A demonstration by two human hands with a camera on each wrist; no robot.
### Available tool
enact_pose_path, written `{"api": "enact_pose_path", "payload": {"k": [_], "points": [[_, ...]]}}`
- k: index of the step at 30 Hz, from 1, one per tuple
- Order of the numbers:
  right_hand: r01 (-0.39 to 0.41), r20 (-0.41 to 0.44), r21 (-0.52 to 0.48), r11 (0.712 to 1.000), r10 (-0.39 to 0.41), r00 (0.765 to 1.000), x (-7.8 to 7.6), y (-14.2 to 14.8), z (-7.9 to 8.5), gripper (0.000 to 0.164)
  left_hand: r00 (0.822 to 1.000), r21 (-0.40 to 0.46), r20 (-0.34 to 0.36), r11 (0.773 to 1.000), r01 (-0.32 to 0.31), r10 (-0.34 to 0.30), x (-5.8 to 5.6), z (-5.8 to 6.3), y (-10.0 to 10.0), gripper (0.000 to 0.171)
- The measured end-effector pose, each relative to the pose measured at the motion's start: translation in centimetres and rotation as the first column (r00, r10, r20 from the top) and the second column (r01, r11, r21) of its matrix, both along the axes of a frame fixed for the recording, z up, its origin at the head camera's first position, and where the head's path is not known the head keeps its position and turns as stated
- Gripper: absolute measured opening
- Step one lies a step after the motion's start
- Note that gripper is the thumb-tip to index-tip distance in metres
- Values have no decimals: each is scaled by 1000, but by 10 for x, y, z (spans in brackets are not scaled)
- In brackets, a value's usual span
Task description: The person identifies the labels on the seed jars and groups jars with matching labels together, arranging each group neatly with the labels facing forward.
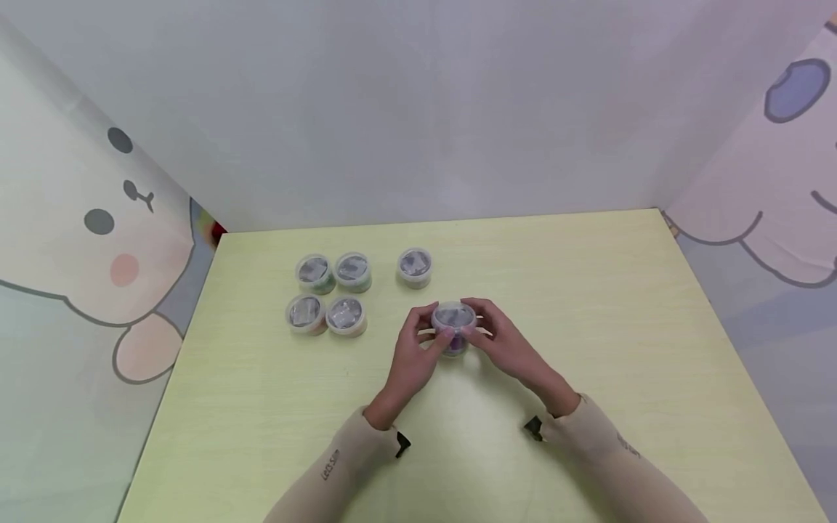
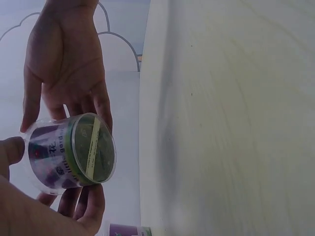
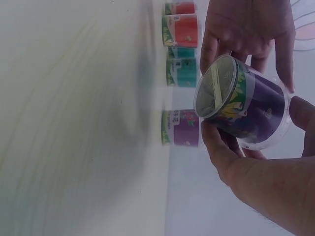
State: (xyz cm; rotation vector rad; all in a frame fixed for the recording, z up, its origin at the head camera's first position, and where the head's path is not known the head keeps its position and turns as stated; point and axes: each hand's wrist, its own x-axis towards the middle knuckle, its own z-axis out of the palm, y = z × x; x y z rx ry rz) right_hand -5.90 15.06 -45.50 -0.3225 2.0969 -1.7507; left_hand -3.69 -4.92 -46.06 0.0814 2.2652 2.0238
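Both hands hold one small clear plastic tub (image 1: 454, 317) with a purple printed label, near the middle of the table. My left hand (image 1: 416, 350) grips its left side and my right hand (image 1: 508, 347) its right side, thumbs at the near side of the lid and fingers curled round the far side. In the left wrist view the tub (image 2: 51, 153) shows the words "little garden" and a pale strip on its base. The right wrist view has the tub (image 3: 258, 108) raised off the table and tilted, its base partly facing the camera.
A lidded purple-labelled tub (image 1: 415, 267) stands alone behind the hands. Left of it, several more tubs sit in two short rows, among them a red one (image 3: 183, 30) and a teal one (image 3: 184, 72). White curtains with cartoon prints border the pale yellow table (image 1: 588, 283).
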Motion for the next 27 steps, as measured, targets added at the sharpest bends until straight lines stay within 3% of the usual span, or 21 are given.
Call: {"api": "enact_pose_path", "payload": {"k": [5,14,18,23,27], "points": [[-16,12,-7,1000,16,1000,-1,3,0,53,1000,-19,19,1000,22,-22,0,2,-1,48],[-127,85,-156,979,142,986,-3,13,1,57,990,-13,77,992,123,-122,-2,5,-6,52],[-123,92,-161,979,139,986,-3,13,3,59,994,1,58,996,94,-94,-1,5,-4,51],[-68,62,-88,994,73,995,-4,8,4,57,999,15,33,1000,23,-24,-3,4,0,50],[-43,15,-26,999,44,999,-6,6,4,55,1000,17,17,1000,18,-18,-5,2,2,51]]}}
